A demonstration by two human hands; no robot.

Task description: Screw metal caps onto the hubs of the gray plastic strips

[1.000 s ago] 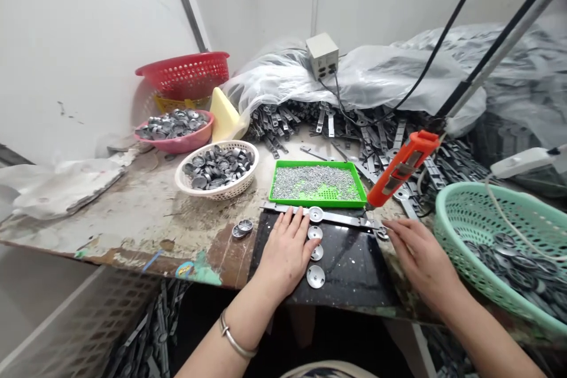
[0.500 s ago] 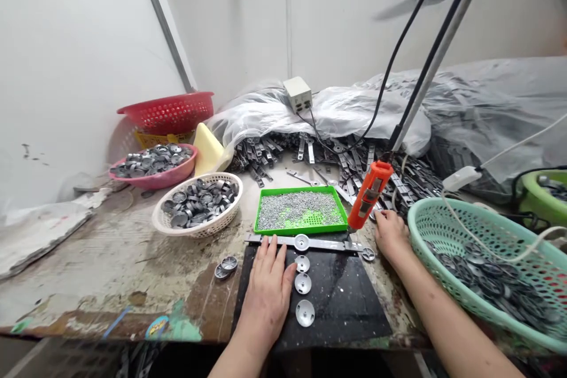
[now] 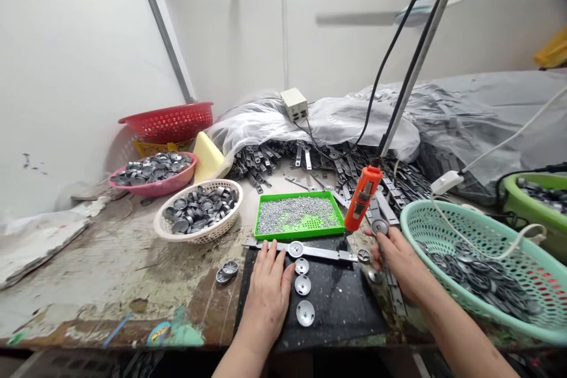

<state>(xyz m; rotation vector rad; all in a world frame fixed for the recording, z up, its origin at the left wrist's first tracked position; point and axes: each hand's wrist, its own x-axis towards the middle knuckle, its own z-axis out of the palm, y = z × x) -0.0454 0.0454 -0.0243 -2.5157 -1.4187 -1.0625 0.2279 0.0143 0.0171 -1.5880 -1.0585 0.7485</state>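
My left hand [image 3: 267, 292] lies flat on a black mat [image 3: 341, 307], fingers stretched out. Its fingertips touch a long grey strip [image 3: 323, 252] with a round cup at its middle. Below that cup, several round grey caps [image 3: 302, 285] sit in a column beside my thumb. My right hand [image 3: 398, 257] is closed on another grey strip with a round middle [image 3: 380, 227], right of the mat; part of this strip is hidden under the hand. Close to my right fingers lie a small spoked wheel [image 3: 363, 256] and a round grey cap [image 3: 374, 275].
An orange electric screwdriver [image 3: 363, 198] hangs above a green tray [image 3: 261, 235] of small screws. Baskets of round parts stand around: cream [image 3: 166, 233], pink [image 3: 177, 184] and mint green [image 3: 465, 307]. Two wheels [image 3: 227, 271] lie left of the mat. Strips [image 3: 266, 162] are heaped at the back.
My right hand has picked up a strip with a round middle from beside the heap and drawn it nearer. My left hand stays flat; the strip under it sits slightly tilted now.
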